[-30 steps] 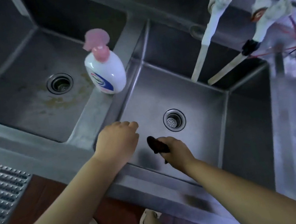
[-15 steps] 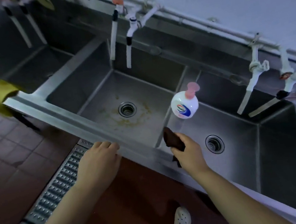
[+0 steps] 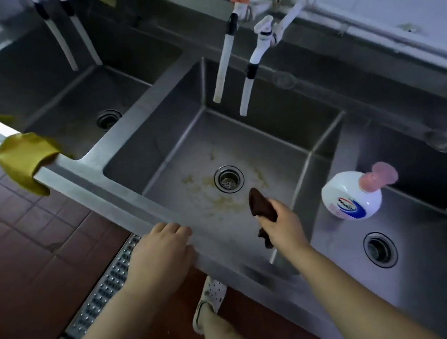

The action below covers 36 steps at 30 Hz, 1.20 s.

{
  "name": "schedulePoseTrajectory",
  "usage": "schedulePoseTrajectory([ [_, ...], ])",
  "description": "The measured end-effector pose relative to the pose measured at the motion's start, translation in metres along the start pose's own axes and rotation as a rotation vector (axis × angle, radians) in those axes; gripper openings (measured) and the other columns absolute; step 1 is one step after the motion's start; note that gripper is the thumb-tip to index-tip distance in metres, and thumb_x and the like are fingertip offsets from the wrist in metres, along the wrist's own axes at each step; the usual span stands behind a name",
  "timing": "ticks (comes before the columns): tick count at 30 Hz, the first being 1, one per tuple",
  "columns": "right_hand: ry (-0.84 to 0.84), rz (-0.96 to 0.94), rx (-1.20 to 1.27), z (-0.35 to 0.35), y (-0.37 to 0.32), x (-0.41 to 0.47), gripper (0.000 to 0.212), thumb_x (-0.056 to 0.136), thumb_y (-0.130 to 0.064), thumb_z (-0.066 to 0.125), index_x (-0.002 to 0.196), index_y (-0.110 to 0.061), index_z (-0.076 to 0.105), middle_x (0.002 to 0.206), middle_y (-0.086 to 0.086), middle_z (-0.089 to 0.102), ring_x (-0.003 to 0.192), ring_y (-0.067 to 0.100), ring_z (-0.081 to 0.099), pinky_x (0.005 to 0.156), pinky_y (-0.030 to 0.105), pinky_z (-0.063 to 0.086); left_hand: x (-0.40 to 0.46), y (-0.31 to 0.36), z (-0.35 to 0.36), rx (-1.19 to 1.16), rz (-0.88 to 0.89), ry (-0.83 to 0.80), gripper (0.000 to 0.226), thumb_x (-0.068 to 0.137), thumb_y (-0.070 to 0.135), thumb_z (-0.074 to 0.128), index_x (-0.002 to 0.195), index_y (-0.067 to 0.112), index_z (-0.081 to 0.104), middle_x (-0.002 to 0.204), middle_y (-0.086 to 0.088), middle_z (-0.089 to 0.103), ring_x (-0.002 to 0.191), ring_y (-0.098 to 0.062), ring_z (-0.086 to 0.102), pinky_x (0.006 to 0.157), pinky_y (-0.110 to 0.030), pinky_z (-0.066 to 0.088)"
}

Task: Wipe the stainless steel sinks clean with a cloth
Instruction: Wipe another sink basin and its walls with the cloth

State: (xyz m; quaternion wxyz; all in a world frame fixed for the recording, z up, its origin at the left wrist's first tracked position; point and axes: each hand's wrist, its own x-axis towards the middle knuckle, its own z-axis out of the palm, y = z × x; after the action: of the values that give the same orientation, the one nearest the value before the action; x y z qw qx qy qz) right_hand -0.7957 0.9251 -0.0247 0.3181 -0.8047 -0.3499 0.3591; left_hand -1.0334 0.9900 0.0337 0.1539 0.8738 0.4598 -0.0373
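Since half a second earlier, our right hand (image 3: 281, 226) had carried the cloth (image 3: 262, 213) off the divider beside the soap bottle (image 3: 351, 198) and out over the middle sink (image 3: 276, 144), near its front right corner; our left hand (image 3: 158, 253) had kept to the front rim (image 3: 122, 196). We noted the right hand's fingers curled round the dark brown cloth, one end poking up toward the drain (image 3: 229, 178), the other hanging below the fist. Whether the cloth touched the steel, we could not tell. The left hand lay with fingers bent over the rim's edge, pressing on it rather than clasping anything. Yellowish stains ringed the drain on the basin floor. The soap bottle, white with a pink pump, stood on the divider between the middle sink and the right sink (image 3: 422, 264). Two white tap hoses (image 3: 245, 90) hung over the middle basin. Yellow rubber gloves (image 3: 22, 160) were draped over the rim at the left sink (image 3: 76, 104). A metal floor grate (image 3: 96, 298) ran below us on red tiles.
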Motion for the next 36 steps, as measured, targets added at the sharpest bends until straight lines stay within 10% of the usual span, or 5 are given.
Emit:
schedulePoseTrajectory([
  [7, -0.124, 0.166, -0.194, 0.035, 0.033, 0.077, 0.014, 0.092, -0.031, 0.052, 0.105, -0.033, 0.056, 0.102, 0.003, 0.060, 0.070, 0.014, 0.064, 0.058, 0.028, 0.052, 0.096, -0.028, 0.000, 0.036, 0.059, -0.122, 0.031, 0.093, 0.036, 0.042, 0.120, 0.029, 0.055, 0.116, 0.011, 0.058, 0.112, -0.016, 0.050, 0.089, -0.031, 0.046],
  [14, -0.536, 0.380, -0.642, 0.046, 0.073, 0.105, 0.074, 0.088, -0.043, 0.058, 0.148, -0.017, 0.025, 0.155, 0.011, 0.018, 0.141, 0.030, 0.022, 0.113, 0.034, 0.025, 0.174, -0.035, 0.019, 0.061, 0.144, -0.246, 0.029, 0.090, 0.032, 0.044, 0.114, 0.026, 0.059, 0.110, 0.008, 0.062, 0.106, -0.019, 0.055, 0.082, -0.032, 0.048],
  [24, -0.688, 0.654, -0.562, 0.091, 0.112, 0.112, 0.076, 0.099, -0.041, 0.037, 0.150, -0.016, -0.014, 0.150, 0.023, -0.031, 0.142, 0.041, -0.018, 0.118, 0.044, 0.003, 0.262, -0.029, 0.073, 0.278, 0.427, -0.476, 0.030, 0.092, 0.026, 0.044, 0.119, 0.018, 0.053, 0.117, -0.001, 0.056, 0.110, -0.023, 0.051, 0.082, -0.034, 0.045],
  [36, -0.156, 0.519, -0.554, 0.095, 0.158, 0.185, 0.069, 0.098, -0.047, 0.033, 0.148, -0.037, -0.013, 0.150, 0.009, -0.037, 0.137, 0.030, -0.034, 0.115, 0.045, -0.002, 0.323, -0.046, 0.169, 0.523, 0.656, -0.591, 0.074, 0.089, 0.023, 0.055, 0.149, 0.016, 0.011, 0.157, -0.010, 0.008, 0.143, -0.028, 0.012, 0.115, -0.042, 0.017],
])
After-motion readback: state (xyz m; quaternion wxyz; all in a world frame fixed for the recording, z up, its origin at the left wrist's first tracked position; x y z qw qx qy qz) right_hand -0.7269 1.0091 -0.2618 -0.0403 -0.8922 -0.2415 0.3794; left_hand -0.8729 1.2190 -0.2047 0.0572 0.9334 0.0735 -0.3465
